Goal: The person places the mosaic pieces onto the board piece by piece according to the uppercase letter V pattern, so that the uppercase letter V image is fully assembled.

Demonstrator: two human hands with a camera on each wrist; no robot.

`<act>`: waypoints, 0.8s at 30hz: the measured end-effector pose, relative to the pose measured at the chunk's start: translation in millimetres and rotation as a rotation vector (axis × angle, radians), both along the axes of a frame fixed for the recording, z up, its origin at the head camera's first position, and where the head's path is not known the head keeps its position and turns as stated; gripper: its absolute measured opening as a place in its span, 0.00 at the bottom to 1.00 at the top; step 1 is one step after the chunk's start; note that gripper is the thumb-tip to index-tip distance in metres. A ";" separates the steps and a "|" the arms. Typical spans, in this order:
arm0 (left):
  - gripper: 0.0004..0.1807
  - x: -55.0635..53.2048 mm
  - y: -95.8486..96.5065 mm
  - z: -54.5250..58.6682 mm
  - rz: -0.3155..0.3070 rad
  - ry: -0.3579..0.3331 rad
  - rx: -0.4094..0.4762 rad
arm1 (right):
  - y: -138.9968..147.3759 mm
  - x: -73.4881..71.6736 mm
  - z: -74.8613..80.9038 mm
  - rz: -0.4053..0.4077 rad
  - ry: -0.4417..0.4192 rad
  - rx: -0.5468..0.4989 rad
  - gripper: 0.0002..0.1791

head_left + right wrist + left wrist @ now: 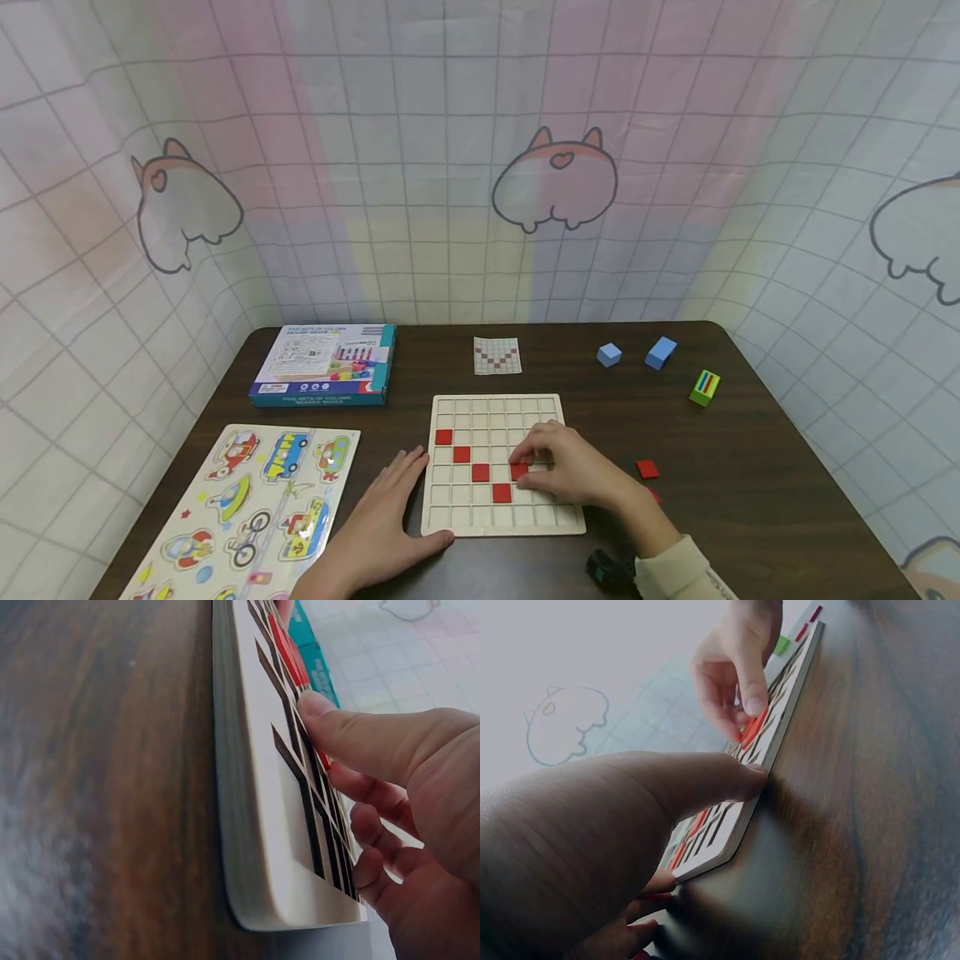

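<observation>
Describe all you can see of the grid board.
The grid board is pale, wood-looking, square with rounded corners, divided into small cells. It lies flat on the dark table. Four red tiles run diagonally across its cells; the right hand pinches a fifth tile beside them, perhaps already seated. The left hand rests its thumb against the near edge.

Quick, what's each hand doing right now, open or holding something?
Left hand: open, touching the grid board.
Right hand: closed, pinching a red tile at the board.
</observation>
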State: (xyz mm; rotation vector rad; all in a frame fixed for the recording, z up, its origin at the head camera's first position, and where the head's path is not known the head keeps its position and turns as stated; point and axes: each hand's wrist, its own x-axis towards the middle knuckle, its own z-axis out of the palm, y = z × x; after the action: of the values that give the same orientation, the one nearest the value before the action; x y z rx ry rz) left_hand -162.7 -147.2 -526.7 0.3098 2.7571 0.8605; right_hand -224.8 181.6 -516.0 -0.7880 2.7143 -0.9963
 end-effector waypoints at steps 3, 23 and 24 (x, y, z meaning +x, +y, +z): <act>0.68 -0.3 -0.4 -0.9 0.001 0.000 -0.003 | -0.2 0.7 0.6 0.006 0.014 -0.002 0.12; 0.68 -0.3 -1.4 -1.6 -0.007 0.007 0.000 | 36.2 14.7 14.5 -0.076 0.024 -0.064 0.17; 0.67 -0.3 -1.6 -1.6 -0.008 0.008 0.001 | 38.9 15.2 14.2 -0.081 0.025 -0.062 0.17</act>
State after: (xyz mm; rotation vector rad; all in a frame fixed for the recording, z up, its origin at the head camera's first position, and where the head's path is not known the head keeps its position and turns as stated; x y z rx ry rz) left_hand -163.0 -148.8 -528.3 0.3245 2.7607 0.8612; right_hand -209.7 220.5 -501.8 -0.7110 2.7688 -1.1003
